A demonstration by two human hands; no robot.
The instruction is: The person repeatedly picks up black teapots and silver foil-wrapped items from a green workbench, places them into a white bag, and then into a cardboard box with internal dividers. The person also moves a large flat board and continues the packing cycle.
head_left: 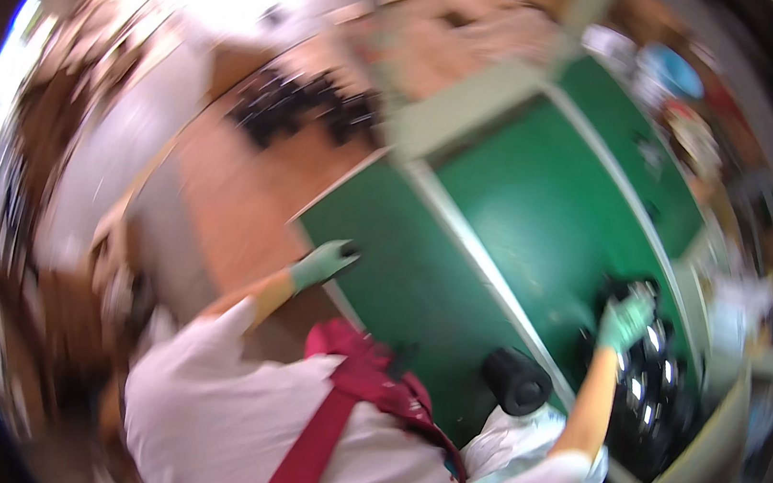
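My left hand [321,265], in a pale green glove, is over the near-left edge of the green work surface [388,232]. Its fingers are closed around a small black piece [349,250], whose exact kind is blurred. Out to the right, my right hand [626,321], gloved the same way, reaches onto a heap of glossy black rounded parts [654,381]. Motion blur smears its fingers, so whether they grip a part cannot be made out. A black cylinder [516,381] lies on the green surface between my hands, nearer to the right one.
Many black pieces [302,108] stand on a brown board [232,165] at the far left. Pale rails [489,269] cross the green surface, and a grey-green frame [465,111] stands over it. A white plastic bag [516,441] is beside my right forearm. A blue tub [670,72] is far right.
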